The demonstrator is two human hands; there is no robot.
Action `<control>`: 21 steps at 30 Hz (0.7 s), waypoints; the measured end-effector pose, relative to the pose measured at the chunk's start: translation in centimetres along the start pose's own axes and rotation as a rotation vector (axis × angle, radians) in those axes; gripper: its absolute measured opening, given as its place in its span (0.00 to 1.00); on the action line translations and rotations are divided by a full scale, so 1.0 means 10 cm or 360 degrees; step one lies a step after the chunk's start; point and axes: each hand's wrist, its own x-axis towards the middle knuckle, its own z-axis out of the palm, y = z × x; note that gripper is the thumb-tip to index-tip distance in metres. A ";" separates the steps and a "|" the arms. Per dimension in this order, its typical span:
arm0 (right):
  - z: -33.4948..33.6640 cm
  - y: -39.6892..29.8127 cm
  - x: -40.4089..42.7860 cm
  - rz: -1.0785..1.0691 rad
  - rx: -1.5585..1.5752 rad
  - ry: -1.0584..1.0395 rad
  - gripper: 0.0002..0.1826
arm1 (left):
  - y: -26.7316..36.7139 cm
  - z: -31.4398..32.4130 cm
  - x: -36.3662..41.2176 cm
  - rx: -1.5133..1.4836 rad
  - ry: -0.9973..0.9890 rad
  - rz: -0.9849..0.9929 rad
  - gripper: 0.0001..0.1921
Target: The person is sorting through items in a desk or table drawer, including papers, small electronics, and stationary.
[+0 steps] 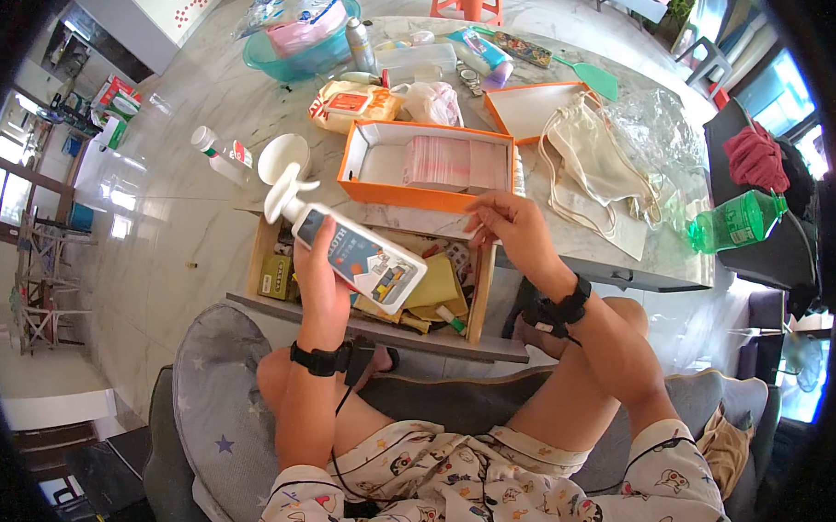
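Observation:
My left hand (322, 285) is closed around a white plastic spray bottle (362, 256) with a printed blue-grey label, tilted above the open drawer (485, 293). Its white trigger head points to the upper left. My right hand (517, 226) is raised near the front right corner of an orange-edged cardboard box (409, 195), fingers curled and thumb near the fingertips, with nothing seen in it. Inside that box stands a tight row of pinkish paper pieces (439, 162). Yellow papers (436, 288), a dark green small box (275, 276) and other small items lie in the drawer below.
Behind the box are a wipes pack (354, 106), a plastic bag (432, 103) and an orange-edged lid (530, 109). A cloth drawstring bag (587, 148) and a green bottle (738, 221) are at right. A white bowl (283, 157) and a clear bottle (222, 156) stand at left.

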 end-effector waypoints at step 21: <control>-1.99 0.40 0.07 0.0048 -0.1536 0.0952 0.25 | -1.11 -0.35 -0.06 0.0158 0.0204 -0.0793 0.14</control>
